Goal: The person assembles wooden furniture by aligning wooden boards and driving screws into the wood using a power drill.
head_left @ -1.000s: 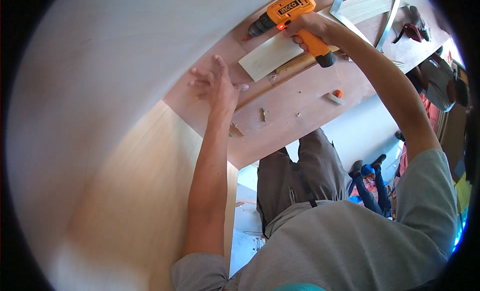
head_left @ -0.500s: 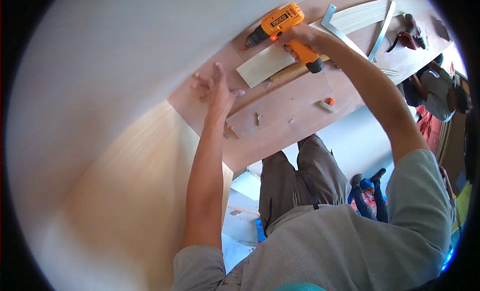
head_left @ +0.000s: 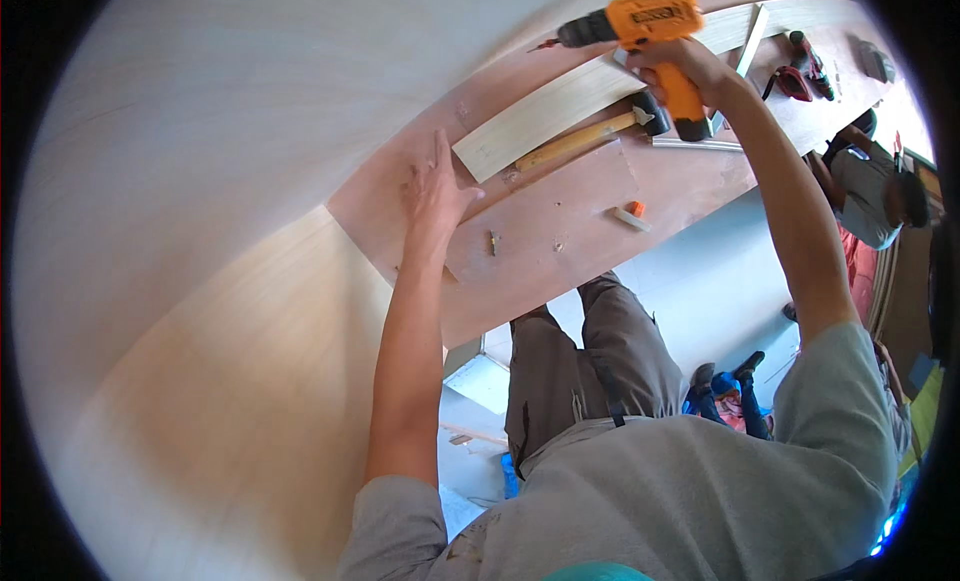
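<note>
My right hand [head_left: 690, 66] grips an orange cordless drill [head_left: 650, 19] with a black chuck, held over the upper part of a pinkish plywood board [head_left: 540, 286]; its bit points left. My left hand [head_left: 436, 191] lies on the board with thumb and fingers apart, holding nothing, just left of a pale wood strip [head_left: 500, 136]. A hammer with a wooden handle [head_left: 570, 146] and dark head lies below that strip. A small object with an orange end [head_left: 630, 216] and a small metal piece [head_left: 493, 241] rest lower on the board.
A curved pale panel [head_left: 210, 161] borders the board on the left. Metal strips [head_left: 750, 41], a red-and-black tool [head_left: 810, 71] and a dark block [head_left: 875, 61] lie at upper right. Another person [head_left: 870, 196] is at far right; other legs [head_left: 745, 391] appear below on the pale floor.
My right hand has moved up and right with the drill, lifting the bit from the board area near my left hand and uncovering the hammer head. My left hand has shifted slightly, fingers less spread.
</note>
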Demonstrator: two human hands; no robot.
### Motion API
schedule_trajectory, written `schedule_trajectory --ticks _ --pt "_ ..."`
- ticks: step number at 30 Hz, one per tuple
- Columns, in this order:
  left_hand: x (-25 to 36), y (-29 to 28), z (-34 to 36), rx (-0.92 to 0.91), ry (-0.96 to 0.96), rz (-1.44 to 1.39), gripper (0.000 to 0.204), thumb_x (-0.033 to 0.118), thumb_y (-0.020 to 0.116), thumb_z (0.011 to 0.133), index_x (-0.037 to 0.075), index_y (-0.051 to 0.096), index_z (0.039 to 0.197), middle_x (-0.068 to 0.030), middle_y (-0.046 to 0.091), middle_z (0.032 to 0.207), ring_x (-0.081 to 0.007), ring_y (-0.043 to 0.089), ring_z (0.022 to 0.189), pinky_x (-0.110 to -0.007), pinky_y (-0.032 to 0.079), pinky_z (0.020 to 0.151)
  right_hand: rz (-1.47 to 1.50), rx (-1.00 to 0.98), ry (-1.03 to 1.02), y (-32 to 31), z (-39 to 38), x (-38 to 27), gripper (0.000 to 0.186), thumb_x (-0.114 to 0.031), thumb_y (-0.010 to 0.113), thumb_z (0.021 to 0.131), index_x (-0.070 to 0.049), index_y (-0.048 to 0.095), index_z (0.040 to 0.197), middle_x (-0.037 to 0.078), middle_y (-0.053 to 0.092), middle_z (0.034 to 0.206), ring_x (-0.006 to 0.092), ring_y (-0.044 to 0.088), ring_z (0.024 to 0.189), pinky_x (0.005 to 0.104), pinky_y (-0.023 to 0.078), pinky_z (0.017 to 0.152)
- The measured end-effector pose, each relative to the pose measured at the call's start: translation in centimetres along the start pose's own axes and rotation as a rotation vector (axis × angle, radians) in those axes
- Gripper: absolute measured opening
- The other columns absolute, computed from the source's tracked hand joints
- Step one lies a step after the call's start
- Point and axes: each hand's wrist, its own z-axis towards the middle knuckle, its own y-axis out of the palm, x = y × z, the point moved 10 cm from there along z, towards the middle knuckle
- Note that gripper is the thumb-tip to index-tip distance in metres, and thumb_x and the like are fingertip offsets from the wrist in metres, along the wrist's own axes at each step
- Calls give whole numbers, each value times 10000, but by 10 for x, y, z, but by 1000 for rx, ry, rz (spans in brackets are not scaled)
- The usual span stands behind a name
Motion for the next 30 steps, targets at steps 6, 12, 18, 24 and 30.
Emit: schedule_trajectory --ticks 6,12,18,24,30 --pt "25 16 19 28 94 -109 1046 284 945 784 68 396 1648 -287 579 1531 -445 573 1417 -558 511 1126 71 140 -63 -6 -93 -6 338 -177 786 879 12 705 1147 55 668 765 148 633 562 314 576 556" --pt "46 12 35 189 263 -227 908 169 889 812 14 452 1592 -307 637 1401 -460 593 1337 -551 523 1098 238 243 -67 40 -139 22 369 -71 784 842 62 702 1176 88 700 856 191 702 657 349 618 615" --pt "68 3 48 288 411 -324 818 215 937 780 -2 555 1469 -267 696 1328 -441 645 1287 -531 533 1073 334 240 -18 91 -176 58 344 9 841 864 5 732 1191 108 766 1045 215 745 741 394 649 648" --pt "41 21 58 142 277 -256 989 201 966 748 -7 474 1580 -275 607 1506 -458 545 1434 -512 466 1200 357 175 -46 149 -206 72 347 -44 853 890 -19 725 1211 61 734 971 169 716 693 344 620 631" --pt "108 13 69 189 361 -367 962 154 943 773 -12 464 1590 -268 556 1567 -446 528 1459 -495 449 1230 318 279 -26 148 -238 72 362 -73 833 919 -25 719 1260 66 742 996 158 717 706 337 621 649"
